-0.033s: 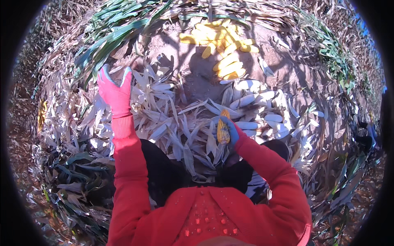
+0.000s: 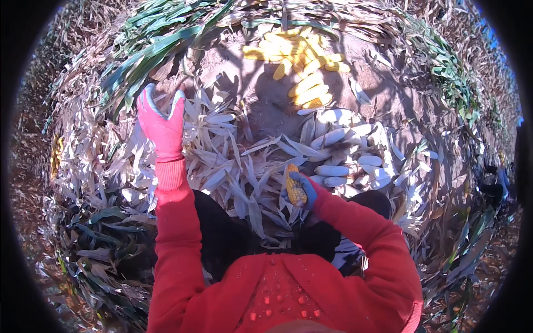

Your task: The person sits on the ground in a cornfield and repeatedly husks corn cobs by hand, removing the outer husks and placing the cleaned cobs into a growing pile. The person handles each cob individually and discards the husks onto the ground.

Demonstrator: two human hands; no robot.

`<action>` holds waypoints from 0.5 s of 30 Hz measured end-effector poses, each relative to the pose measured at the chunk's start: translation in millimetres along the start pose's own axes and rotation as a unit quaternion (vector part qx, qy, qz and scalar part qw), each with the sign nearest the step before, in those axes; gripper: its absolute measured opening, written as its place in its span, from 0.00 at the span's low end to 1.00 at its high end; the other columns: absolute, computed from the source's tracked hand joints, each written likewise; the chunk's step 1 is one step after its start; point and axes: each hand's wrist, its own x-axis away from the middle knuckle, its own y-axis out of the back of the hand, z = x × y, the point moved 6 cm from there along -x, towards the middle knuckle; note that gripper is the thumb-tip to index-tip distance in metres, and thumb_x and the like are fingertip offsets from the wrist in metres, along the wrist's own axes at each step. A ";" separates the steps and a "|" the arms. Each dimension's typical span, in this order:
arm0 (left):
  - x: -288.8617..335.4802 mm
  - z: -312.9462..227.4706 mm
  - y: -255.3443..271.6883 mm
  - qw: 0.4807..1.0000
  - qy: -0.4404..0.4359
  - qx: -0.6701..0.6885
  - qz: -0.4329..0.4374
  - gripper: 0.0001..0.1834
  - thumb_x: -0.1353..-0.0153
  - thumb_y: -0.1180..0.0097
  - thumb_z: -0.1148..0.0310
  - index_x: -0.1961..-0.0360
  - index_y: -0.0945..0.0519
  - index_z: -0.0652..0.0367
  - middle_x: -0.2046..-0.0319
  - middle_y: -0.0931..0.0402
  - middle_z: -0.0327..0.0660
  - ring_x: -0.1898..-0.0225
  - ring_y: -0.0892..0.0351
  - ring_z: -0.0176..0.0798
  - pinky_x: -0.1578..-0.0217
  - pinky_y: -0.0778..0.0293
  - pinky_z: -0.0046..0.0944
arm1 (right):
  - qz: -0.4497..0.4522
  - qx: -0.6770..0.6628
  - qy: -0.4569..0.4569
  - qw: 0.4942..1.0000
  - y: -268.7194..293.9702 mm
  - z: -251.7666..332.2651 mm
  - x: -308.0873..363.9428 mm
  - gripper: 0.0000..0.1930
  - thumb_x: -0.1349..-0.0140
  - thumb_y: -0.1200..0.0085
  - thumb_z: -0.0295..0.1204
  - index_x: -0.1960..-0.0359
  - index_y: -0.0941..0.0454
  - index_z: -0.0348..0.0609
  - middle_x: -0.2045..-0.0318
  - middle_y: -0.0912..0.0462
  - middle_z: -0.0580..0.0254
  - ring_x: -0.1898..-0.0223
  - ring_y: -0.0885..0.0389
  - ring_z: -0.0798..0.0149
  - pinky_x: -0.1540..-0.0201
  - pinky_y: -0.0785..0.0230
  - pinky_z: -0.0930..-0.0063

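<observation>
My right hand (image 2: 305,190), in a pink and grey glove, is closed around a bare yellow ear of corn (image 2: 295,186). The ear tilts, its upper end leaning left, above the dry husks in front of my lap. Farther off to the left, my left hand (image 2: 162,119) in a matching glove is raised with thumb and fingers spread. Nothing shows between them. Loose pale corn husks (image 2: 219,158) lie beside and below that hand. To the right of the held ear lie several ears still in pale husk (image 2: 333,170).
A heap of husked yellow ears (image 2: 302,53) lies on bare soil ahead. Long green corn leaves (image 2: 152,53) are at the far left, with dry stalks (image 2: 361,16) along the back. My bent dark-clad knees (image 2: 214,222) frame the near husks. More yellow corn (image 2: 57,155) shows at the far left edge.
My right hand has shifted a little left and nearer to me with the ear, which now leans more to the left. My left hand has moved slightly right, still spread.
</observation>
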 end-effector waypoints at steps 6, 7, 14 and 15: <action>16.9 -23.9 -42.6 0.987 0.045 0.095 0.122 0.33 0.51 0.30 0.59 0.45 0.28 0.61 0.51 0.24 0.50 0.50 0.24 0.52 0.49 0.29 0.45 | 0.041 0.066 -0.081 0.994 14.3 -79.6 -16.2 0.18 0.36 0.47 0.42 0.53 0.27 0.42 0.64 0.20 0.56 0.67 0.17 0.59 0.65 0.21 0.65; 20.7 -18.4 -48.2 0.987 0.048 0.100 0.120 0.33 0.51 0.30 0.59 0.45 0.28 0.61 0.52 0.24 0.50 0.50 0.24 0.52 0.50 0.29 0.44 | 0.031 0.056 -0.035 0.997 5.2 -50.8 -21.4 0.17 0.35 0.47 0.41 0.53 0.27 0.42 0.64 0.20 0.56 0.67 0.17 0.59 0.64 0.22 0.66; 36.6 9.7 -58.0 0.959 0.141 0.193 0.151 0.32 0.50 0.30 0.58 0.47 0.26 0.61 0.50 0.24 0.50 0.49 0.23 0.49 0.48 0.29 0.42 | 0.018 0.014 0.367 0.930 -58.4 109.0 -33.2 0.21 0.35 0.46 0.34 0.42 0.37 0.46 0.50 0.26 0.64 0.47 0.26 0.65 0.43 0.32 0.65; 37.2 5.1 -60.1 0.960 0.130 0.192 0.155 0.32 0.50 0.30 0.58 0.47 0.26 0.61 0.50 0.24 0.49 0.49 0.23 0.49 0.48 0.29 0.42 | 0.002 0.007 0.373 0.928 -59.0 108.2 -32.2 0.22 0.34 0.47 0.33 0.41 0.38 0.46 0.48 0.28 0.64 0.45 0.28 0.65 0.42 0.34 0.64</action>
